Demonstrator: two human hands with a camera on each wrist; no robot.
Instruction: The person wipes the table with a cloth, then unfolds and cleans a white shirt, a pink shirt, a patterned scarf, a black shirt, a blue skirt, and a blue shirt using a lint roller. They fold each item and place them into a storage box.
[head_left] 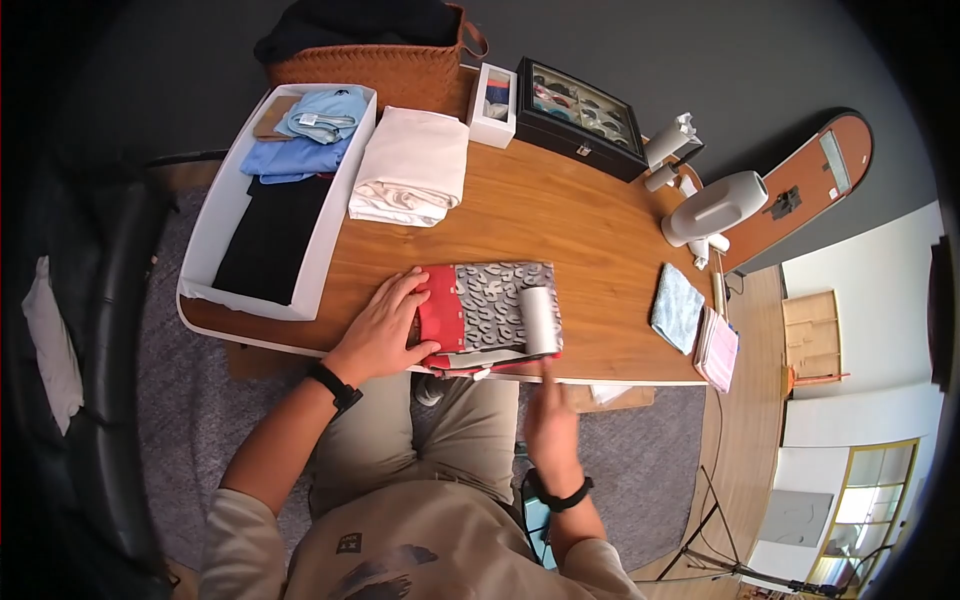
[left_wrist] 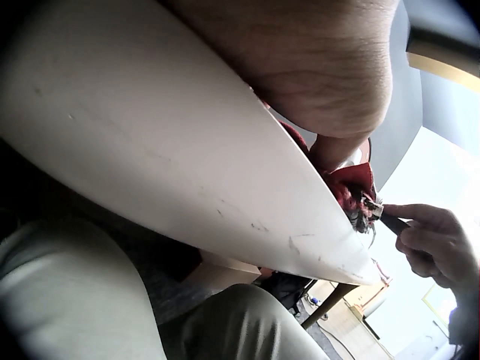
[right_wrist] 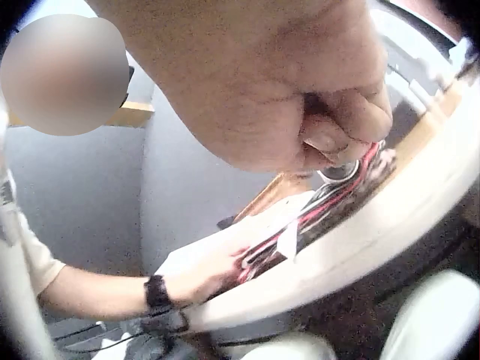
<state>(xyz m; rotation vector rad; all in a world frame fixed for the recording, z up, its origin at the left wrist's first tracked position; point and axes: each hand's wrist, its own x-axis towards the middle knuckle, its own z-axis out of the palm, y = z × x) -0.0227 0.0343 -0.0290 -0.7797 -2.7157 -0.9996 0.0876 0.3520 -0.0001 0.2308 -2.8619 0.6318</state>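
Note:
A folded red, grey and black patterned cloth (head_left: pixel 488 302) lies at the table's near edge, its layered edge facing the person and a white tag (right_wrist: pixel 287 244) hanging there. On its left, red part rests my left hand (head_left: pixel 378 325), fingers spread and pressing it down. My right hand (head_left: pixel 551 430), blurred in the head view, grips the handle of a white lint roller (head_left: pixel 538 318). The roller lies over the right part of the cloth. From the left wrist view, the right hand's fingers curl round a dark handle (left_wrist: pixel 393 223) beside the cloth's edge.
Left of the cloth stands a white box (head_left: pixel 322 270) of folded clothes, with a folded white cloth (head_left: pixel 410 165) beside it. A black glasses case (head_left: pixel 583 150) is at the back. Right lie a blue towel (head_left: pixel 678 308), a pink towel (head_left: pixel 716 348) and a grey handheld appliance (head_left: pixel 715 208).

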